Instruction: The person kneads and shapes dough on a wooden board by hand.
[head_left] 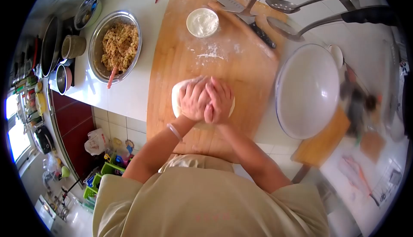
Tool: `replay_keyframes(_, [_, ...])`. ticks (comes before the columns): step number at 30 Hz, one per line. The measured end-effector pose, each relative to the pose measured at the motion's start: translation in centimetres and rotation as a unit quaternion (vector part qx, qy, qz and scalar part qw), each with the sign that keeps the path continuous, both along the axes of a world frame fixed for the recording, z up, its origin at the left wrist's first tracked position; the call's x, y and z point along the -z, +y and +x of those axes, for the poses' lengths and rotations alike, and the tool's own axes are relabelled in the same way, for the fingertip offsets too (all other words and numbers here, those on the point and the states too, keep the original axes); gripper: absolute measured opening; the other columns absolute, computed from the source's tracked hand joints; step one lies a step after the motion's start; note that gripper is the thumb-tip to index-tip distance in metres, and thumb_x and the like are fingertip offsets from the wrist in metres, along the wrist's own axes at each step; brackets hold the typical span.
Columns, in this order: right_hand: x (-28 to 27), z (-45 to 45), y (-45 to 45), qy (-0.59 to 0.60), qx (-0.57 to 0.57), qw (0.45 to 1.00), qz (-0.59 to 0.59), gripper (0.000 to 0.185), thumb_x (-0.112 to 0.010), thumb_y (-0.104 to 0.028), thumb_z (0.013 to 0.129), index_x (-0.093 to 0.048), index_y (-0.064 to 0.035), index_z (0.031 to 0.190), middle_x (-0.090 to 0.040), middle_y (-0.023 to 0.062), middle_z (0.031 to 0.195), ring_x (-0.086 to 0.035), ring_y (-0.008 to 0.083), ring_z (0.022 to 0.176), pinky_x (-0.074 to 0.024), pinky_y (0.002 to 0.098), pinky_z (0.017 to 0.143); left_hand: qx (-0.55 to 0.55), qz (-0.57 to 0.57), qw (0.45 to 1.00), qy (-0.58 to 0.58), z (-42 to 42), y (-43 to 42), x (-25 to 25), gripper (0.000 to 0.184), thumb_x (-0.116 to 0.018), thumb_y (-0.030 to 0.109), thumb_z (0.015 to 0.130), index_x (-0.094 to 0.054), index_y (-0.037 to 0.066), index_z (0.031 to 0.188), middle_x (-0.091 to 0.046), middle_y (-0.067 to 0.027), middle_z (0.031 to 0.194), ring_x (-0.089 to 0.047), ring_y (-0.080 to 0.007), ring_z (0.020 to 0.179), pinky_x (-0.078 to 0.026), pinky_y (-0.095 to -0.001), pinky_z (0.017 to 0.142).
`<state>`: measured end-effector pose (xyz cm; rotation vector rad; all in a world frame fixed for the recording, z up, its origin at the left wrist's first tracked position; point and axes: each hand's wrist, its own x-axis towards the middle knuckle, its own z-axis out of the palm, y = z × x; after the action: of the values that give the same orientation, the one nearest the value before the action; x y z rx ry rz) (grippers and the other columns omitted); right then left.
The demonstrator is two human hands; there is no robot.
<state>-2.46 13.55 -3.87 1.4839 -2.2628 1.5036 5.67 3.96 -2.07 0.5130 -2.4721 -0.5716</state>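
Both of my hands press on a pale round of dough [176, 100] lying on the wooden board [165, 71]. My left hand [195, 99], with a light bangle on the wrist, covers the dough's middle, its fingers bent and close together. Against it rests my right hand [220, 99], fingers pressed together over the dough's other side. Much of the dough is hidden under both hands. Beyond them, loose flour [211, 55] is scattered on the board, and a small white bowl of flour [202, 23] stands near the far edge.
On the left is a metal bowl of filling [120, 47] with a pink-handled utensil. A large white bowl [309, 91] stands on the right. A rolling pin [249, 34], a knife [262, 34] and a spatula [230, 2] lie at the board's far right; ladles hang over that corner.
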Motion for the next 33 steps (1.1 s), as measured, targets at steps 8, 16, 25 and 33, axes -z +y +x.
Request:
replay_keyframes(8, [-2.2,-3.9,-5.6,-0.182,0.167,0.940,0.237,0.063,-0.051,-0.040,0.099,-0.043,0.0003,0.147,-0.064,0.0236,0.122,-0.063,0.0391,0.108,-0.0473,0.0462,0.096,-0.048,0.093,0.975,-0.197,-6.0,-4.4,0.3,0.032,-0.056,0.041,0.091,-0.072,0.015,0.103,-0.070,-0.0123,0.111,-0.063,-0.0292,0.111,-0.047,-0.0473,0.090])
replay_keyframes(16, [-4.5,3.2,0.9,-0.471,0.195,0.860,-0.026,0.049,-0.048,-0.035,0.105,-0.050,0.0004,0.139,-0.065,0.0183,0.113,-0.063,0.0309,0.107,-0.0473,0.0395,0.093,-0.054,0.075,0.976,-0.195,-0.2,0.7,-4.3,0.035,-0.053,0.038,0.096,-0.072,0.014,0.113,-0.072,-0.0090,0.110,-0.063,-0.0290,0.110,-0.042,-0.0475,0.097])
replay_keyframes(25, [-1.4,9.4,7.3,0.001,0.038,0.995,0.095,0.049,-0.040,-0.030,0.099,-0.059,-0.0020,0.134,-0.056,0.0208,0.142,-0.049,0.0370,0.135,-0.0220,0.0533,0.117,-0.064,-0.054,0.996,-0.025,9.2,8.0,1.4,0.043,-0.044,0.040,0.095,-0.069,0.012,0.117,-0.067,-0.0071,0.127,-0.061,-0.0263,0.103,-0.034,-0.0453,0.103])
replay_keyframes(33, [0.6,1.0,2.6,0.006,0.028,0.997,0.068,0.054,-0.037,-0.033,0.097,-0.055,-0.0013,0.137,-0.059,0.0234,0.135,-0.054,0.0376,0.127,-0.0298,0.0527,0.111,-0.021,-0.002,1.000,0.002,0.3,1.6,0.4,0.038,-0.050,0.038,0.092,-0.070,0.012,0.110,-0.070,-0.0074,0.120,-0.064,-0.0239,0.106,-0.038,-0.0410,0.097])
